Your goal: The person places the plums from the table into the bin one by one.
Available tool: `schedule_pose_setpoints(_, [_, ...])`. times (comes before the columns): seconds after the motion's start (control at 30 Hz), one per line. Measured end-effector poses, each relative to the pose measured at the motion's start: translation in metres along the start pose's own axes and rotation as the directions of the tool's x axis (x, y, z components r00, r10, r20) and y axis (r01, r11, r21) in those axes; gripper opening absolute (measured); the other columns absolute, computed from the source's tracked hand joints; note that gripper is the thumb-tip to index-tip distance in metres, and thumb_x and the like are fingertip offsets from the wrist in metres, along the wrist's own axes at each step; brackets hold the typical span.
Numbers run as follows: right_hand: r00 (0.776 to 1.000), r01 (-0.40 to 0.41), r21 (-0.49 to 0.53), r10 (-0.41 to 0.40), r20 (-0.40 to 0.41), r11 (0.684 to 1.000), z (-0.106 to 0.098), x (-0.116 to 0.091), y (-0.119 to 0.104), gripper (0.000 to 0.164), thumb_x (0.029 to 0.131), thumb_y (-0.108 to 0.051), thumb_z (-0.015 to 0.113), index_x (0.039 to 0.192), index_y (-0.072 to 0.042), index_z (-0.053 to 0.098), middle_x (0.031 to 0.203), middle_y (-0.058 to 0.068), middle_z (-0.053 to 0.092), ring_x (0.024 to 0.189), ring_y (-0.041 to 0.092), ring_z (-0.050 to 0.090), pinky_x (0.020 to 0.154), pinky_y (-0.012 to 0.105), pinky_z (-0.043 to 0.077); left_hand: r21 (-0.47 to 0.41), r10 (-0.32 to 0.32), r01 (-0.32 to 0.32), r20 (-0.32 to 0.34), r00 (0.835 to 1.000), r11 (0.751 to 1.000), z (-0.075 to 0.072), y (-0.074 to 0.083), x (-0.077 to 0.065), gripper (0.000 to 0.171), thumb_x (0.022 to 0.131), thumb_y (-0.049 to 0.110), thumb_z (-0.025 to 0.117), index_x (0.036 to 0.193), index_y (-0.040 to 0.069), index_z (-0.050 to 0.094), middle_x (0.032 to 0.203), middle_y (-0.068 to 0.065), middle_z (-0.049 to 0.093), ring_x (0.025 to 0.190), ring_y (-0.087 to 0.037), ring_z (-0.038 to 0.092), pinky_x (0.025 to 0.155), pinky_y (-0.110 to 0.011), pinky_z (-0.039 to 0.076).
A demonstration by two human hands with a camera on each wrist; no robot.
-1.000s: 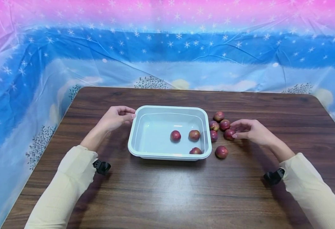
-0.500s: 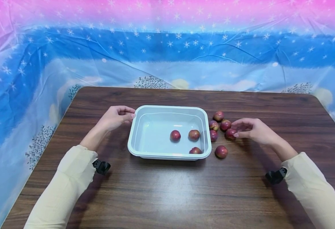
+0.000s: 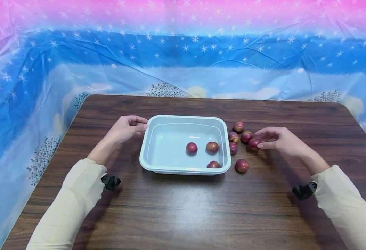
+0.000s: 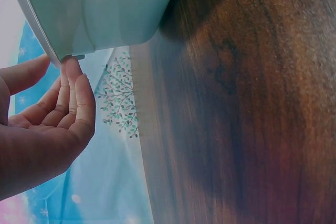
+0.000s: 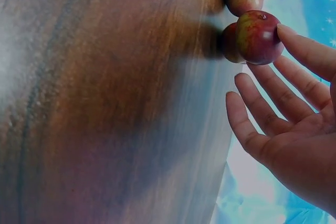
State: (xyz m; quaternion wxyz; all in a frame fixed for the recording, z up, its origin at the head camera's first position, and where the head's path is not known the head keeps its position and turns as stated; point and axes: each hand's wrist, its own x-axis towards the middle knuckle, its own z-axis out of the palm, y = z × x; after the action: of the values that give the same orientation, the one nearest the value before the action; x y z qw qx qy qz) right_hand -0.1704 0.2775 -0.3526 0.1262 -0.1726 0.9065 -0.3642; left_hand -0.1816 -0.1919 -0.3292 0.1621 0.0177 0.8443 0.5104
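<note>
My left hand (image 3: 126,129) pinches the left rim of a white plastic basin (image 3: 170,171) near its far corner. In the left wrist view the thumb lies inside or over the rim and the fingertips (image 4: 72,66) touch its underside. Three red plums, one of them a plum (image 3: 191,148) near the middle, lie in the basin. To the right, my right hand (image 3: 279,140) pinches a dark red plum (image 3: 253,143) between thumb and fingers. The right wrist view shows this same plum (image 5: 258,38) with the thumb tip on it and the other fingers spread below.
Several loose plums lie close to the basin's right side, with one plum (image 3: 242,166) nearer the front. All stand on a brown wood-grain table (image 3: 183,211). Behind it hangs a snowflake-patterned cloth (image 3: 183,52).
My right hand has drawn slightly right and away from the basin, and the pinched plum has shifted with it. The left hand and the basin have stayed still.
</note>
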Motion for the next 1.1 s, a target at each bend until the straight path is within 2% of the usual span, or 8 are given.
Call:
schedule_pose_setpoints(0.27, [1.0, -0.004, 0.012, 0.004, 0.0, 1.0, -0.007, -0.001, -0.004, 0.038, 0.083, -0.018, 0.069, 0.117, -0.004, 0.058, 0.099, 0.01, 0.064, 0.088, 0.011, 0.059, 0.07, 0.023, 0.049, -0.007, 0.005, -0.005, 0.001, 1.0, 1.0, 0.0, -0.001, 0.0, 0.035, 0.093, 0.012, 0.053, 0.122, -0.007, 0.05, 0.109, -0.02, 0.056, 0.093, -0.023, 0.059, 0.088, -0.043, 0.048])
schedule_pose_setpoints(0.53, [0.999, 0.003, -0.014, -0.003, -0.04, 1.0, -0.015, 0.002, -0.014, 0.039, 0.082, -0.018, 0.07, 0.117, -0.005, 0.058, 0.101, 0.009, 0.064, 0.087, 0.009, 0.059, 0.071, 0.023, 0.049, -0.013, -0.003, 0.003, 0.002, 1.0, 1.0, 0.0, -0.001, 0.0, 0.035, 0.093, 0.012, 0.053, 0.123, -0.007, 0.05, 0.109, -0.02, 0.055, 0.096, -0.026, 0.058, 0.089, -0.043, 0.047])
schedule_pose_setpoints(0.77, [0.996, 0.074, -0.025, -0.075, -0.041, 0.997, -0.024, 0.005, -0.026, 0.037, 0.084, -0.014, 0.068, 0.117, -0.003, 0.057, 0.101, 0.013, 0.064, 0.087, 0.008, 0.059, 0.068, 0.021, 0.049, -0.017, -0.002, 0.002, 0.001, 1.0, 1.0, 0.0, -0.001, 0.0, 0.035, 0.093, 0.012, 0.053, 0.123, -0.007, 0.05, 0.109, -0.02, 0.055, 0.093, -0.023, 0.058, 0.088, -0.043, 0.048])
schedule_pose_setpoints(1.0, [0.997, 0.011, -0.024, -0.013, -0.073, 1.0, -0.029, 0.011, -0.037, 0.036, 0.082, -0.014, 0.07, 0.116, -0.008, 0.059, 0.101, 0.007, 0.064, 0.088, 0.01, 0.059, 0.07, 0.022, 0.049, -0.016, 0.006, -0.006, 0.0, 1.0, 1.0, 0.0, -0.002, 0.001, 0.035, 0.093, 0.012, 0.053, 0.123, -0.007, 0.05, 0.108, -0.019, 0.056, 0.09, -0.021, 0.059, 0.088, -0.044, 0.048])
schedule_pose_setpoints(1.1, [0.997, 0.018, -0.034, -0.021, -0.077, 0.999, -0.03, 0.013, -0.042, 0.035, 0.082, -0.014, 0.069, 0.116, -0.008, 0.06, 0.1, 0.007, 0.064, 0.088, 0.012, 0.059, 0.07, 0.022, 0.048, -0.015, 0.01, -0.009, 0.001, 1.0, 1.0, 0.0, -0.002, 0.0, 0.035, 0.093, 0.012, 0.053, 0.123, -0.007, 0.05, 0.108, -0.02, 0.056, 0.091, -0.021, 0.059, 0.088, -0.044, 0.047])
